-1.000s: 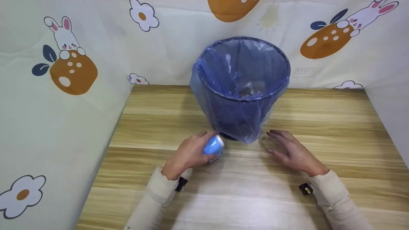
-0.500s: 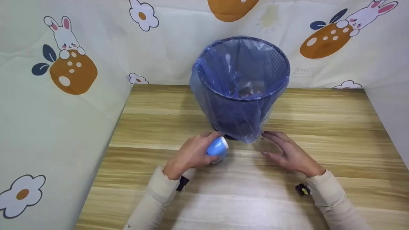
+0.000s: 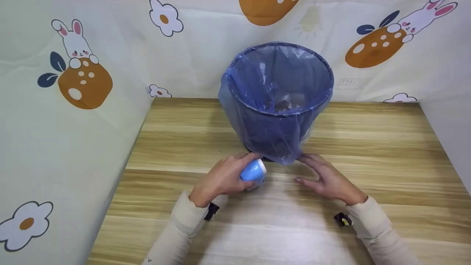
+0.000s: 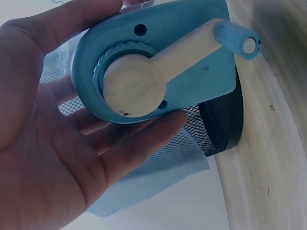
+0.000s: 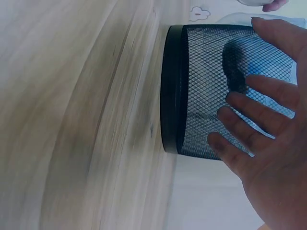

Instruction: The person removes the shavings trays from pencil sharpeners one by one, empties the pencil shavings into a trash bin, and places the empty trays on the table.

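My left hand (image 3: 226, 176) grips a blue hand-crank pencil sharpener (image 3: 252, 173) just above the table, in front of the waste bin. In the left wrist view, the sharpener's white crank (image 4: 184, 52) with a blue knob shows, and the fingers curl around its body from both sides. To the right, my right hand (image 3: 328, 180) holds nothing. Its fingers are spread and slightly bent, near the lower edge of the blue bag. The black mesh waste bin (image 5: 206, 91) shows behind that hand in the right wrist view. A gap separates the right hand from the sharpener.
The waste bin, lined with a translucent blue plastic bag (image 3: 272, 129), stands upright at the back of the wood-grain table (image 3: 368, 136). Something small and hard to make out lies inside it. Printed cloth walls (image 3: 191, 62) enclose the back and both sides.
My right hand has moved leftward, nearer the sharpener. The left hand, with the sharpener in its grip, has shifted slightly to the right. The bin has stayed put.
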Demonstrator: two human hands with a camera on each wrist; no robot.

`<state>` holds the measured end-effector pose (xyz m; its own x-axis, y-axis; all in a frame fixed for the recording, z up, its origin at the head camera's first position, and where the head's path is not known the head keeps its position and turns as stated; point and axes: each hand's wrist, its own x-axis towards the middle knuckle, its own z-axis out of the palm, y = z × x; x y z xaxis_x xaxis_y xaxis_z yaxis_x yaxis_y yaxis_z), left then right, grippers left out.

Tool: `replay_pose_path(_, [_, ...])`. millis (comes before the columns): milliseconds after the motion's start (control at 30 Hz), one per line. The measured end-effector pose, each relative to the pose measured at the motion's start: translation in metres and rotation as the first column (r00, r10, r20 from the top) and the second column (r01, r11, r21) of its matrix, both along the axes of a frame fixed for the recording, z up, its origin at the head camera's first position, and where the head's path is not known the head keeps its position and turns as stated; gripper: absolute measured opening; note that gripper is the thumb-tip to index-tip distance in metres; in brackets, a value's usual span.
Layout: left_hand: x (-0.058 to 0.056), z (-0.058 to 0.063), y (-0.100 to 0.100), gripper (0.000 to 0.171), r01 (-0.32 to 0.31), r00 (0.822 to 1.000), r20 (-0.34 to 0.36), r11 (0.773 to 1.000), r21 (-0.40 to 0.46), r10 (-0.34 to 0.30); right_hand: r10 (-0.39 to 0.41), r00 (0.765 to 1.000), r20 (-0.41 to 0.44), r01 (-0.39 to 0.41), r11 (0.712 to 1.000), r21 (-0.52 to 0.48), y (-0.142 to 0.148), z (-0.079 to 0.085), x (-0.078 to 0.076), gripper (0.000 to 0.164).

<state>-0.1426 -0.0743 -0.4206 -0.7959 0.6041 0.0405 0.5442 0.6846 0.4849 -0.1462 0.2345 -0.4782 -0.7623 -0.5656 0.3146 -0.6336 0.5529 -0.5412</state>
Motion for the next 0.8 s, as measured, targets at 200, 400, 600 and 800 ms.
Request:
replay_pose_path(200, [0.001, 0.004, 0.003, 0.067, 0.015, 1.000, -0.008, 1.000, -0.011, -0.016, 0.016, 1.000, 0.018, -0.016, 1.000, -0.010, -0.010, 0.002, 0.000, 0.060])
replay_pose_path(400, [0.002, 0.008, 0.006, 0.067, 0.044, 0.999, 0.004, 0.999, -0.021, -0.043, 0.052, 0.999, 0.005, -0.052, 0.997, -0.050, -0.020, 0.001, 0.002, 0.063])
replay_pose_path(600, [0.002, 0.010, 0.009, 0.068, 0.083, 0.997, 0.001, 0.997, -0.012, -0.083, 0.067, 0.997, 0.049, -0.064, 0.996, -0.058, -0.028, 0.001, 0.005, 0.067])
replay_pose_path(800, [0.002, 0.011, 0.010, 0.068, 0.104, 0.994, -0.021, 0.995, -0.006, -0.104, 0.102, 0.991, 0.092, -0.096, 0.993, -0.062, -0.037, 0.001, 0.006, 0.072])
